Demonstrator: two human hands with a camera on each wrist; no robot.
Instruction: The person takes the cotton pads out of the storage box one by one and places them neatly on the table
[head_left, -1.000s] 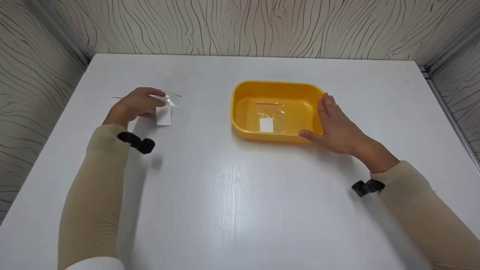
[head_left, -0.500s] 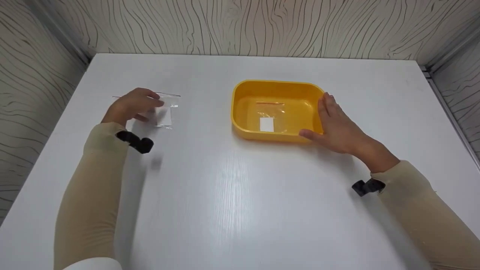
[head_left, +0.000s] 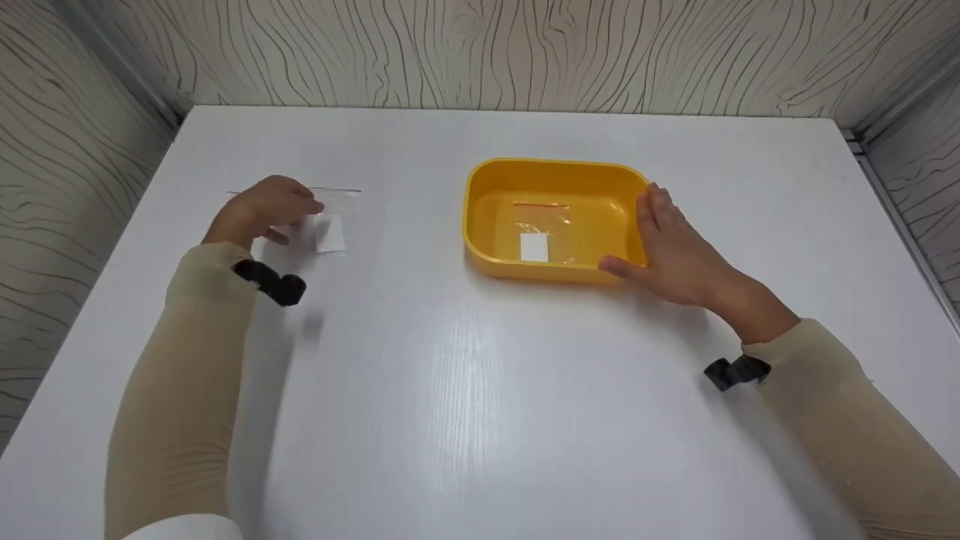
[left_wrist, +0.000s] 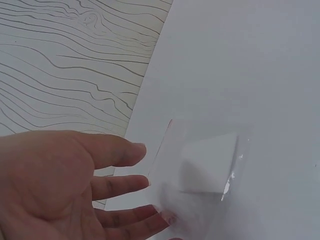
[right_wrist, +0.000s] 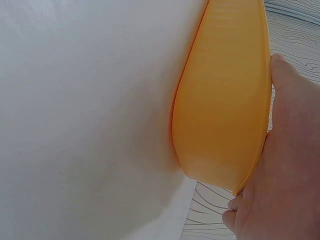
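Note:
On the left of the table my left hand [head_left: 266, 208] hovers over a clear zip bag [head_left: 350, 221] with a white paper square [head_left: 330, 234] in it. Thumb and forefinger are apart in the left wrist view, and the lower fingers overlap the edge of the bag [left_wrist: 200, 127]. A thin line of another bag's edge shows left of the wrist, mostly hidden by the hand. My right hand [head_left: 686, 259] rests against the right end of a yellow tray [head_left: 555, 274], fingers straight along the rim, thumb over the front rim. Inside the tray lies a similar zip bag [head_left: 541, 219] with a white square.
Wood-patterned panels [head_left: 480, 52] stand behind the white table [head_left: 480, 420] and along its sides. A black camera mount [head_left: 271, 283] is on the left wrist, with a similar one [head_left: 736, 373] on the right.
The left hand has drawn slightly left, its fingers coming off the white square, and the bag has settled flatter. The right hand and the yellow tray have stayed put.

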